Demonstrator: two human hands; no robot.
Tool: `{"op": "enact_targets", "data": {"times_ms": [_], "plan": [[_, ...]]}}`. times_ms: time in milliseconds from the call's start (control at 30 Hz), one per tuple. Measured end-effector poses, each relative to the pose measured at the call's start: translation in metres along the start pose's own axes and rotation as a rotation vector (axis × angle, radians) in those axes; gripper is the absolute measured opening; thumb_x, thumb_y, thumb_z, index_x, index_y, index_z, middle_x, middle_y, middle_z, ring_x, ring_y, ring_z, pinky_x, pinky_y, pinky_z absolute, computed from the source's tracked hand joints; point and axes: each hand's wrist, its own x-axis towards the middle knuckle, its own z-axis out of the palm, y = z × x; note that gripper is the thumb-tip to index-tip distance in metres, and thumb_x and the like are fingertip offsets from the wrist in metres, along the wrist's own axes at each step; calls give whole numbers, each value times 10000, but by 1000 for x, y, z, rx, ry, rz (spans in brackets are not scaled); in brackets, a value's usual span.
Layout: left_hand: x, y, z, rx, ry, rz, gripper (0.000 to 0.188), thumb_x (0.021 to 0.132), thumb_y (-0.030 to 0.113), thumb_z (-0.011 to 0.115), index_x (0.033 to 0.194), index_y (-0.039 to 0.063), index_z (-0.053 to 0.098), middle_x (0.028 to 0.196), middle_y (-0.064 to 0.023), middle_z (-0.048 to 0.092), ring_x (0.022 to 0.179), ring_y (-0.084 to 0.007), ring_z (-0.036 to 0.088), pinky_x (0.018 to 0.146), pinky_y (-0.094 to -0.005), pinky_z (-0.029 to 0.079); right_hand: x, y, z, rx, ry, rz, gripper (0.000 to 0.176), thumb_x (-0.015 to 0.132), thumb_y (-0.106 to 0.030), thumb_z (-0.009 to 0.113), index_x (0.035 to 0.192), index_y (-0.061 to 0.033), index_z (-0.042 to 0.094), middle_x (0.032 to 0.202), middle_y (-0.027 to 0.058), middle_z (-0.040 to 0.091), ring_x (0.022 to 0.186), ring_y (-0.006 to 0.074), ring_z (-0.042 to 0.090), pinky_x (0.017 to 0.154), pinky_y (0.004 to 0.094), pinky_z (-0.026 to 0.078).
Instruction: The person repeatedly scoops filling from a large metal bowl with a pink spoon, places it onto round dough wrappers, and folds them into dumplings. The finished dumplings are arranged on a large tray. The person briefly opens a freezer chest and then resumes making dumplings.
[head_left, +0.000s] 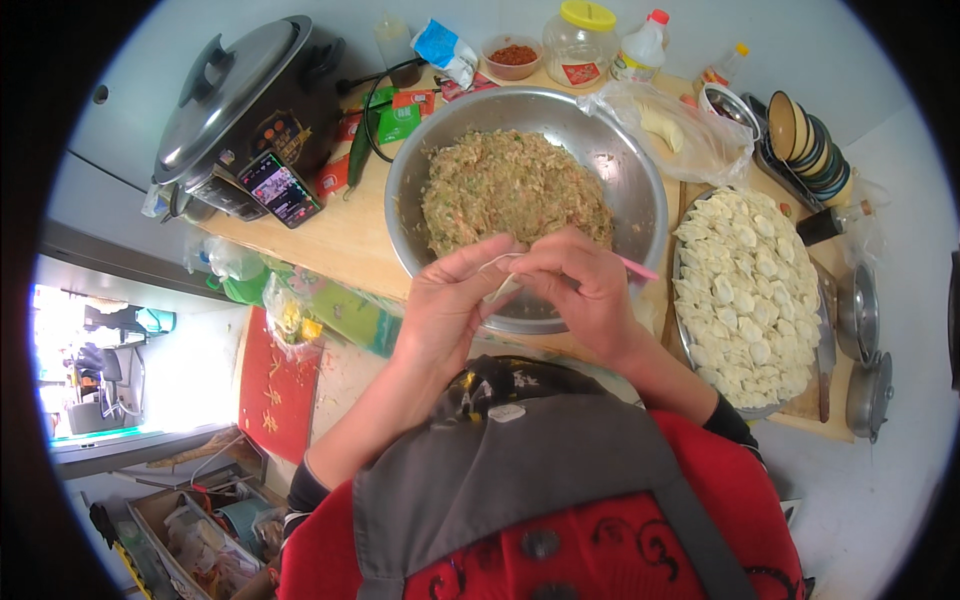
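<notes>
Both hands meet over the near rim of a large steel bowl (401, 187). My left hand (457, 292) holds a folded dough wrapper (504, 281), its pale edge showing between the fingers. The fingers of my right hand (577, 281) pinch the same wrapper from the other side. A pink stick-like handle (637, 268) sticks out by my right hand; its other end is hidden. Minced filling (517, 180) with green bits fills much of the bowl. Right of it, a large oval tray (682, 330) is heaped with folded dumplings (750, 300).
A large dark electric cooker (240, 105) and a propped phone (281, 191) stand at left. Behind the bowl are a tub of red chili (512, 56) and a yellow-lidded jar (581, 41). A plastic bag with dough (667, 135), stacked bowls (810, 150) and a knife (825, 367) lie rightward.
</notes>
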Motion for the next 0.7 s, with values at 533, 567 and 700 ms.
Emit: {"op": "enact_targets", "data": {"times_ms": [533,567,700], "plan": [[-2,-13,4,399,15,271,632,981,106,581,1493,-51,246,1165,-96,681,950,-77,603,853,-220,482,3,0,12,264,106,507,138,900,-61,673,1011,19,665,929,34,671,826,74,598,758,236,490],[-1,-11,4,437,44,242,647,982,117,580,1497,-60,231,1155,-70,686,901,-55,591,814,-194,473,4,0,11,208,129,487,156,901,-67,675,1029,21,665,921,29,673,826,71,596,759,234,490],[0,-8,3,203,35,238,660,984,116,576,1501,-56,204,1183,-107,675,1002,-123,627,932,-263,476,8,-4,7,362,186,588,208,905,-81,671,1092,10,682,894,10,674,824,66,592,749,223,480]]}}
